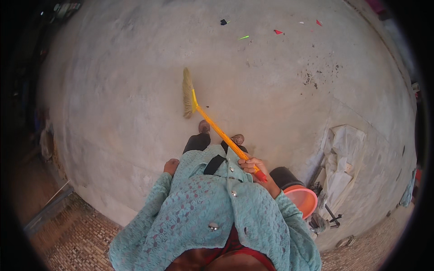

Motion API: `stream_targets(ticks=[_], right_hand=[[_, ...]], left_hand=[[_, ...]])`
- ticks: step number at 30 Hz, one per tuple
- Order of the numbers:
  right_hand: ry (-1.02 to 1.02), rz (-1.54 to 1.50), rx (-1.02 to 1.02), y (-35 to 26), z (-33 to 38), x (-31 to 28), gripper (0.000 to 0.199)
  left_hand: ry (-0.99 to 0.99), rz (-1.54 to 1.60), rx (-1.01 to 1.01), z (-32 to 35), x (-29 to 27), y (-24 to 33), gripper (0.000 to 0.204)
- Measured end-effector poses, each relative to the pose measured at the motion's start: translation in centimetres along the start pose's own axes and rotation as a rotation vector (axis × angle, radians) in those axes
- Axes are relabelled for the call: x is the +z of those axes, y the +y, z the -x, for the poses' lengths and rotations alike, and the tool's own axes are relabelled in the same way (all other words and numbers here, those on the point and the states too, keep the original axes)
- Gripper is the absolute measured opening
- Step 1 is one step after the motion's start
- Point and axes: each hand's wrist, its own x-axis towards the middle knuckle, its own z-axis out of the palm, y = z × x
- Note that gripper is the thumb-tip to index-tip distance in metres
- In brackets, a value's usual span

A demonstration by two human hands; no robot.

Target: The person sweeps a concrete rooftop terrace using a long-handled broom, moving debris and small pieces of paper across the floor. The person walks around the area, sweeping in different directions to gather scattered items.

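My right hand (254, 167) is wrapped around the red-tipped upper end of a broom (221, 133) with an orange handle. The handle slants forward and left from my waist. Its yellow collar and tan bristle head (187, 94) are down at the grey concrete floor, ahead of my feet. At my left side hangs my left hand (171, 166), with its fingers curled in and no object showing in it. Dark crumbs of dirt (312, 80) lie scattered on the floor to the far right.
Small red scraps (277, 32), a green strip (244, 37) and a black scrap (223, 21) lie far ahead. Close on my right stand an orange basin (302, 198) and a dark bucket (284, 177). Pale sheeting (341, 158) lies beyond them.
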Motion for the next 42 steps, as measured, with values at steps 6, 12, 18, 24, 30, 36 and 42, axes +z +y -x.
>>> stream_targets(ticks=[6, 12, 18, 24, 30, 36, 42], right_hand=[[0.067, -0.417, -0.212, -1.8, 2.3, -3.1, 0.025], [-0.038, -0.194, -0.479, -8.7, 8.2, -1.8, 0.025], [0.108, 0.314, -0.684, -8.9, 7.5, 0.6, 0.043], [-0.002, 0.279, -0.582, -3.7, 8.7, 3.1, 0.046], [-0.180, 0.014, -0.356, -4.9, 6.3, 1.3, 0.032], [-0.131, -0.091, -0.191, -10.6, 3.0, -1.1, 0.019], [-0.033, -0.206, -0.357, -19.6, 5.8, 2.9, 0.016]], left_hand=[[0.005, 0.013, 0.020, -2.1, -0.2, 1.0, 0.029], [0.029, 0.008, 0.040, -3.0, -1.1, 2.3, 0.030], [0.048, -0.007, 0.037, -2.4, -1.4, 3.2, 0.031], [0.041, -0.032, 0.030, -0.7, -0.4, 2.3, 0.031], [0.098, 0.043, 0.095, 0.1, 0.4, 5.5, 0.027], [0.167, 0.071, 0.090, 2.2, -0.4, 7.0, 0.024], [0.219, 0.016, -0.033, 4.5, -0.9, 4.3, 0.023]])
